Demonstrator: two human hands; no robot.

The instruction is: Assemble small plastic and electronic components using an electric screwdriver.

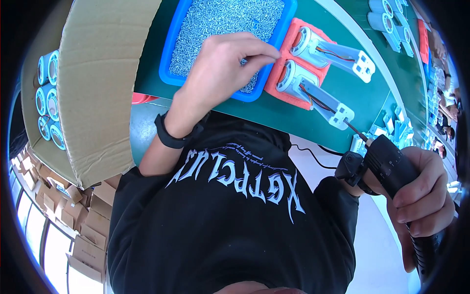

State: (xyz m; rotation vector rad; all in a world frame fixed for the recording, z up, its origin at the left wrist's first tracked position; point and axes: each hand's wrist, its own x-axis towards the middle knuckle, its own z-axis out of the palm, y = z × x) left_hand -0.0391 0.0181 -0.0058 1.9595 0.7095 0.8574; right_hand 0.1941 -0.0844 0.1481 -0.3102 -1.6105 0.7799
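At frame right, an electric screwdriver [391, 164] is clamped in the right grip [423, 191]; upper centre, the left grip [223, 66] is pinched together.

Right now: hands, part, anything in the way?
Right hand gripping black screwdriver, bit at end of nearer white part; contact unclear. Left hand pinched above blue screw bin, hiding some screws. That part sits in red tray beside twin.

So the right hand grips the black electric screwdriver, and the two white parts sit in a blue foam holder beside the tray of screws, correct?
Not quite: the head view shows the foam holder is red, not blue. The rest holds: right hand gripping the screwdriver, white parts beside the tray.
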